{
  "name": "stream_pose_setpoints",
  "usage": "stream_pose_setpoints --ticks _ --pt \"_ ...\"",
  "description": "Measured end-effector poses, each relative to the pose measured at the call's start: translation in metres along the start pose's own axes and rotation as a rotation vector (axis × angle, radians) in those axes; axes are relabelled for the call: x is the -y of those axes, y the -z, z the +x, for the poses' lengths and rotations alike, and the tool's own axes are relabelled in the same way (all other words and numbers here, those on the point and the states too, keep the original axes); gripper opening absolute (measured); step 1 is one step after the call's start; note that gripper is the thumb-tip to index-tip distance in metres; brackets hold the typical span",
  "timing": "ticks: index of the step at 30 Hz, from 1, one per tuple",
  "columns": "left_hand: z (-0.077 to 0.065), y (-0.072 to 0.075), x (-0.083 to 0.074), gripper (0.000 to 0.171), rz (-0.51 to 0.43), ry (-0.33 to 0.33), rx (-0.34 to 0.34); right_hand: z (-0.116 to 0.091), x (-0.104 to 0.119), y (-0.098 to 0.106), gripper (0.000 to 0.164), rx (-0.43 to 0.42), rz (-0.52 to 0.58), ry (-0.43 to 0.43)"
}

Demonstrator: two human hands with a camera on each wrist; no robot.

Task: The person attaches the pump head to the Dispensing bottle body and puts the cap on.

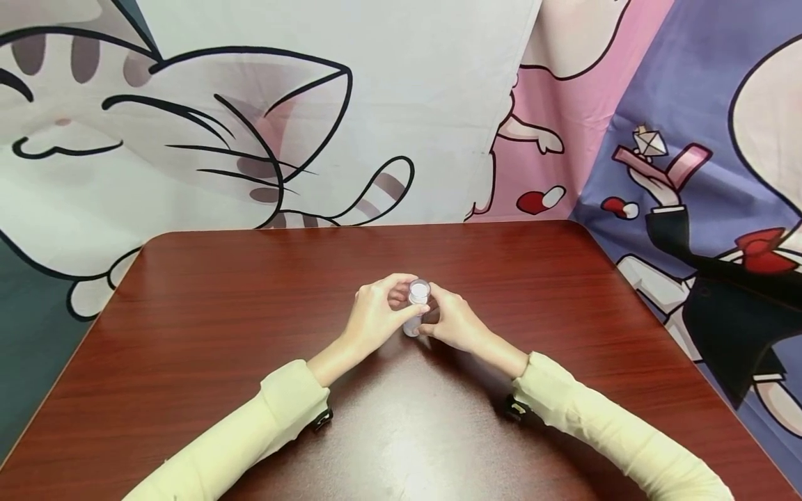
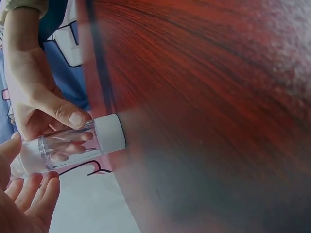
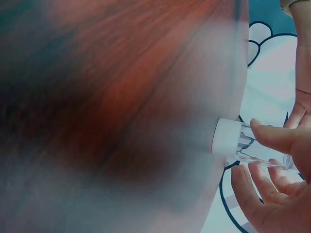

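Note:
A small clear cylindrical bottle (image 1: 418, 293) stands upright on the table between the two hands. Its white base (image 2: 110, 133) meets the tabletop, and the see-through body (image 2: 73, 148) rises to a white upper part (image 2: 30, 158). My left hand (image 1: 374, 309) holds the upper part, thumb across the near side and fingers on the far side. Lower down, my right hand (image 1: 460, 323) grips the clear body between thumb and fingers, as the right wrist view shows the thumb (image 3: 272, 137) on one side and fingers opposite. No contents show through the clear wall.
The brown wood-grain table (image 1: 263, 292) spreads around both hands, its far edge against a white cartoon-cat cloth (image 1: 401, 104). A pink and blue printed cloth (image 1: 626, 174) hangs along the right. Light sleeves (image 1: 250, 431) cover both forearms.

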State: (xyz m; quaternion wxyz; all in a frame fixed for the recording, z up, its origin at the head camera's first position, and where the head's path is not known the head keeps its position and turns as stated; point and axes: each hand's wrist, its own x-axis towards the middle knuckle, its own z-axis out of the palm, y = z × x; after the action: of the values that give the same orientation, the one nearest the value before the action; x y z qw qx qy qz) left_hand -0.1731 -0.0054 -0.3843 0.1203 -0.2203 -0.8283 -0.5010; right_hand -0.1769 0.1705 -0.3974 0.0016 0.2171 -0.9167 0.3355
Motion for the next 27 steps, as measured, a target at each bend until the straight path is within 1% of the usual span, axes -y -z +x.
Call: stream_pose_setpoints --ticks 4,7,10,13,16,20,23,27 --pt "-0.001 0.001 -0.001 0.047 0.023 -0.013 0.005 -0.001 0.0 0.004 0.059 0.013 -0.027 0.015" --pt "-0.004 0.005 -0.002 0.054 0.089 -0.002 0.007 -0.002 0.001 0.007 0.056 0.029 -0.063 0.034" --pt "-0.007 0.015 -0.002 0.057 0.164 0.016 0.005 -0.004 0.0 0.011 0.055 0.046 -0.127 0.061" --pt "-0.011 0.029 0.0 0.058 0.235 0.048 0.019 -0.008 -0.003 0.015 0.059 0.047 -0.187 0.108" --pt "-0.018 0.045 0.003 0.06 0.321 0.059 0.067 -0.013 -0.006 0.018 0.064 0.03 -0.224 0.162" --pt "-0.028 0.061 0.007 0.064 0.484 0.046 0.147 -0.02 -0.01 0.022 0.061 0.014 -0.271 0.211" --pt "-0.033 0.065 0.009 0.066 0.566 0.056 0.197 -0.025 -0.014 0.027 0.055 -0.014 -0.334 0.228" --pt "-0.038 0.066 0.008 0.068 0.617 0.067 0.238 -0.031 -0.018 0.035 0.052 -0.073 -0.395 0.226"
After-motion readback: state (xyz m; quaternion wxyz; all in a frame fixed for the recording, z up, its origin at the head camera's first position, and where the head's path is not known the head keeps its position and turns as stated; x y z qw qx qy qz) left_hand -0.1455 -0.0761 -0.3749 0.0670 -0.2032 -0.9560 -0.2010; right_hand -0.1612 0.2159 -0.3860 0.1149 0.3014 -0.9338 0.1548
